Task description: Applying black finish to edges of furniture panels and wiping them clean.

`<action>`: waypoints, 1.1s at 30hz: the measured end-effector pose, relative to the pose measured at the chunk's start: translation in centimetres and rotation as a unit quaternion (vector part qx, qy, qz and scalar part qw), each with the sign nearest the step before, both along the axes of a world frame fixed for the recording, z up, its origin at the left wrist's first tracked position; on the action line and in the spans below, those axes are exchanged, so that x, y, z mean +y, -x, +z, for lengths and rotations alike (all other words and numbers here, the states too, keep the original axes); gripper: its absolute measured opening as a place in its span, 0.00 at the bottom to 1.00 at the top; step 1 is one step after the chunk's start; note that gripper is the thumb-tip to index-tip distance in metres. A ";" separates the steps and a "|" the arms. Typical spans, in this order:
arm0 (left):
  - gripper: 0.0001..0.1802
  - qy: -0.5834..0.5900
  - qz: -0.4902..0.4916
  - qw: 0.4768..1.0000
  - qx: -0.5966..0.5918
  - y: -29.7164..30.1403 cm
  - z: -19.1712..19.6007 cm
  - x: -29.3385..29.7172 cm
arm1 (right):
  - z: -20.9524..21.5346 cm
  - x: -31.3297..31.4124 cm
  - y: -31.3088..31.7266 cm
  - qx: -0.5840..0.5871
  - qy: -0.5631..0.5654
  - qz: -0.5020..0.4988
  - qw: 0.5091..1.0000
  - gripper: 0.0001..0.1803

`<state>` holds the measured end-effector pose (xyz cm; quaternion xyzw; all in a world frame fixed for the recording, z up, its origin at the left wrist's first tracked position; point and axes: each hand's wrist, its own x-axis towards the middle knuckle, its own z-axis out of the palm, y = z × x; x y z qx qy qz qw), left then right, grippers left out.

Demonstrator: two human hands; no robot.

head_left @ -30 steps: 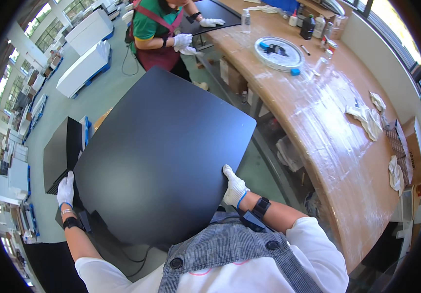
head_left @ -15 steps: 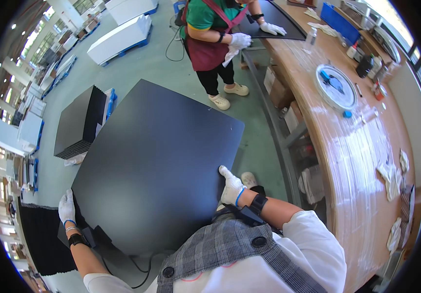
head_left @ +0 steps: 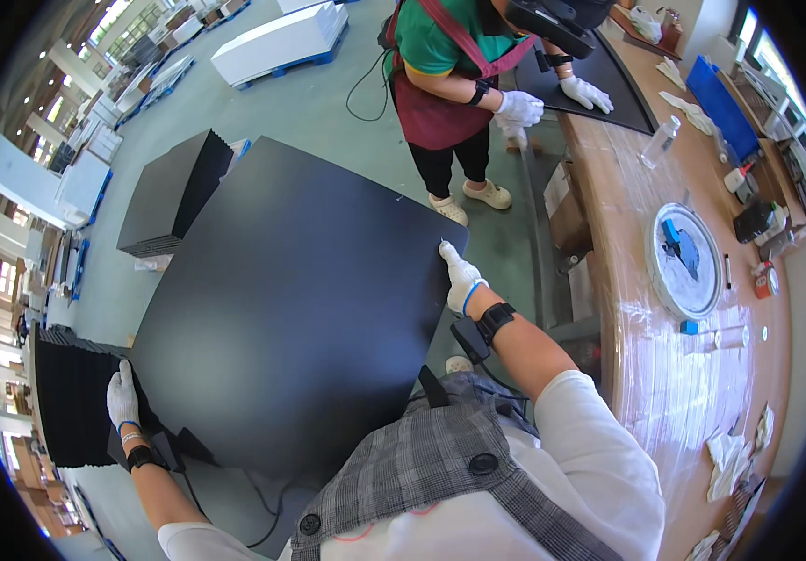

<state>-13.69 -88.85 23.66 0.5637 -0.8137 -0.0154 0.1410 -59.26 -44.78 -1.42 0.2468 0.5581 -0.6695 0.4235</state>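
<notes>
A large flat black panel [head_left: 291, 299] with rounded corners spans the space in front of my body. My left hand [head_left: 122, 397], in a white knitted glove, grips its left edge near the lower left corner. On the opposite edge, toward the upper right corner, my gloved right hand [head_left: 462, 278] is closed, its thumb lying on top. The fingers of both hands are mostly hidden under or behind the panel. A few small pale marks show near the panel's far right edge.
A wrapped workbench [head_left: 646, 355] runs along the right, bearing a round white tub lid [head_left: 683, 262], bottles and gloves. At its far end a co-worker [head_left: 450, 84] wipes another black panel [head_left: 581, 79]. Black panel stacks [head_left: 174, 192] stand left, another stack [head_left: 76, 397] beside my left hand.
My right hand has slid forward along the panel's right edge toward the far corner. My view has shifted, with the bench lower in it. The left hand keeps its hold.
</notes>
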 end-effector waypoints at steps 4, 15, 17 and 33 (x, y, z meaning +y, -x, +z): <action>0.39 -0.010 0.044 0.999 -0.018 0.4 -0.1 0.6 | -2.6 0.2 2.2 0.034 0.012 0.042 0.998 0.51; 0.40 -0.021 0.034 0.999 -0.011 0.1 0.5 1.4 | 1.6 1.0 -0.7 0.015 0.002 -0.035 0.999 0.44; 0.40 -0.019 0.033 0.999 -0.016 -0.3 0.5 1.3 | 2.1 1.2 -1.3 0.011 -0.021 -0.022 0.999 0.44; 0.40 -0.003 0.020 1.000 -0.003 -3.9 0.0 -0.1 | 2.5 2.4 -4.3 0.004 0.048 -0.066 0.997 0.40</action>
